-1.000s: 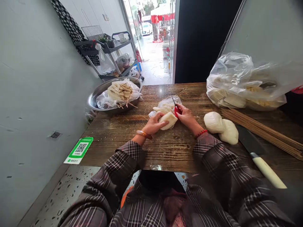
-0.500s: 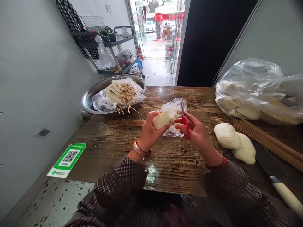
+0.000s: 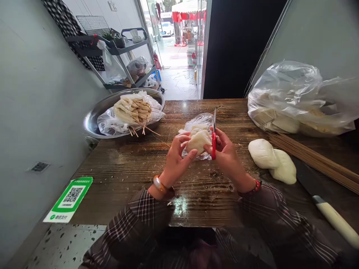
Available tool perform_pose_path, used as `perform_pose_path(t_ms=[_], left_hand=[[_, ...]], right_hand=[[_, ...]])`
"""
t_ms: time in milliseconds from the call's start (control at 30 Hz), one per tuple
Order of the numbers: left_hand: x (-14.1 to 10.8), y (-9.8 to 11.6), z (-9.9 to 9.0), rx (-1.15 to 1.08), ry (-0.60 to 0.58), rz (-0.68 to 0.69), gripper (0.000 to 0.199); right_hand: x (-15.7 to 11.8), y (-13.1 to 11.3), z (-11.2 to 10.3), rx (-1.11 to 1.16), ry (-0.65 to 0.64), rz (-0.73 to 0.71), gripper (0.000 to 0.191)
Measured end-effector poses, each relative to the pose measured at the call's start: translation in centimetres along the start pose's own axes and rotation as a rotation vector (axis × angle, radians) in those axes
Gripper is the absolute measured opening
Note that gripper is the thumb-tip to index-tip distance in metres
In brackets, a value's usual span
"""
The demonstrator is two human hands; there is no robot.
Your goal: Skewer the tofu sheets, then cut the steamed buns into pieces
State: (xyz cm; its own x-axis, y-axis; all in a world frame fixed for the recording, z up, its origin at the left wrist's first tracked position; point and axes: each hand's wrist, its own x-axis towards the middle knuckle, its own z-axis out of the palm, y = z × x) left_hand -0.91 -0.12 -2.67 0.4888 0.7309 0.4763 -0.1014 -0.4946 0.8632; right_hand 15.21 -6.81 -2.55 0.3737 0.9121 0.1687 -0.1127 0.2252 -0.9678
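My left hand (image 3: 174,158) has its thumb and fingers around a pale, soft, bun-like piece (image 3: 198,142) above the table. My right hand (image 3: 228,158) holds red-handled scissors (image 3: 214,146), blades pointing up and away from me. Its thumb also presses the near right edge of the pale piece. Just beyond my hands lies a clear plastic bag (image 3: 203,118) with more pale pieces at its mouth, partly hidden by the held one. Two whole pale buns (image 3: 263,154) overlap on the table to the right.
A metal basin (image 3: 91,121) at the back left holds skewered pale pieces (image 3: 141,112) on plastic. To the right are a large plastic bag (image 3: 291,89), a bundle of thin sticks (image 3: 314,157) and a knife (image 3: 333,216). A green QR card (image 3: 71,198) lies at the left edge.
The pale piece has turned from a long, tilted roll shape to a broader face toward me. My right hand has come in to touch it, and the scissors stand more upright. The view has shifted slightly.
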Motion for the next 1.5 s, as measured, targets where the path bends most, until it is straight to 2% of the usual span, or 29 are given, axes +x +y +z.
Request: perform_pose_path(t_ms=[133,233,333,433,567,633,767,1033,1500], left_hand=[[0.5,0.6,-0.8,-0.159,-0.08,-0.225,0.059],[0.7,1.2,-1.2,-0.134,-0.168,-0.291,0.06],[0.6,1.3,-1.2,-0.125,-0.208,-0.323,0.054],[0.6,0.9,-1.0,-0.217,-0.161,-0.355,0.048],[0.6,0.5,-1.1,-0.389,-0.008,-0.423,0.046],[0.8,0.4,-1.4,-0.43,0.065,-0.445,0.045],[0.9,0.3,-1.8,-0.465,0.134,-0.467,0.046],[0.8,0.2,-1.6,-0.445,0.095,-0.428,0.046],[0.7,-0.1,-1.4,-0.352,0.025,-0.392,0.048]], right_hand=[[-0.5,-0.1,0.0,-0.041,-0.084,-0.008,0.079],[-0.9,0.0,0.1,-0.091,-0.109,-0.033,0.079],[-1.0,0.0,0.2,-0.138,-0.114,-0.068,0.077],[-0.9,-0.5,-0.2,-0.233,-0.117,-0.109,0.072],[-0.4,-1.8,-1.5,-0.475,-0.115,-0.254,0.064],[-0.2,-2.4,-2.5,-0.583,-0.173,-0.309,0.062],[0.1,-2.9,-4.0,-0.763,-0.336,-0.351,0.065],[0.2,-2.8,-4.7,-0.903,-0.427,-0.352,0.073],[0.4,-3.1,-4.5,-0.744,-0.503,-0.274,0.069]])
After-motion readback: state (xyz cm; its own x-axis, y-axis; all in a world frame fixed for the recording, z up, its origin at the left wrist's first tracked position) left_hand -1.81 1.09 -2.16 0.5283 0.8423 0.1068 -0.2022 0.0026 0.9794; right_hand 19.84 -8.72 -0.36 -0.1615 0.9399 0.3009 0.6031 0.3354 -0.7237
